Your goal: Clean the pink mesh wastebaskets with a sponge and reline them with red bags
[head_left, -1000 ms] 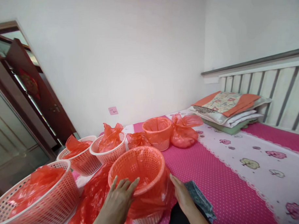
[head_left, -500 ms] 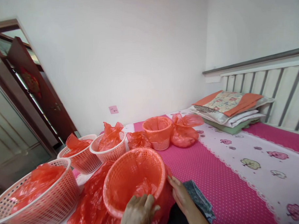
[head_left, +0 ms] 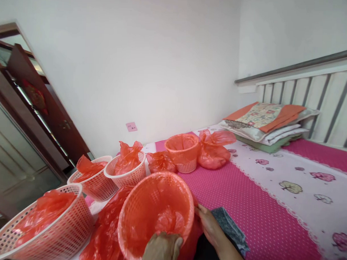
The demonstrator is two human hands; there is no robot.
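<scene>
A round plastic basket (head_left: 124, 223), lined with a red plastic bag (head_left: 170, 217) folded over its rim, tilts toward me at the bottom middle. My left hand (head_left: 162, 248) grips the near rim through the bag, with the fingers inside and the thumb at the edge. At the basket's right side, my right hand (head_left: 210, 224) has its fingers closed on the bag's outer part; the fingertips are partly hidden. Loose red plastic bags (head_left: 104, 226) lie crumpled just left of the basket.
A large oval basket (head_left: 59, 224) and two smaller baskets (head_left: 100, 188) (head_left: 133, 178) with red bags stand left. Behind are a bag-lined basket (head_left: 186, 166) and two red bags (head_left: 161, 161) (head_left: 214, 156). Folded bedding (head_left: 265, 118) lies on the pink bed (head_left: 231, 189).
The basket has tipped a little more toward me. My left hand has shifted slightly down and its fingers have curled further over the near rim. My right hand stays at the side.
</scene>
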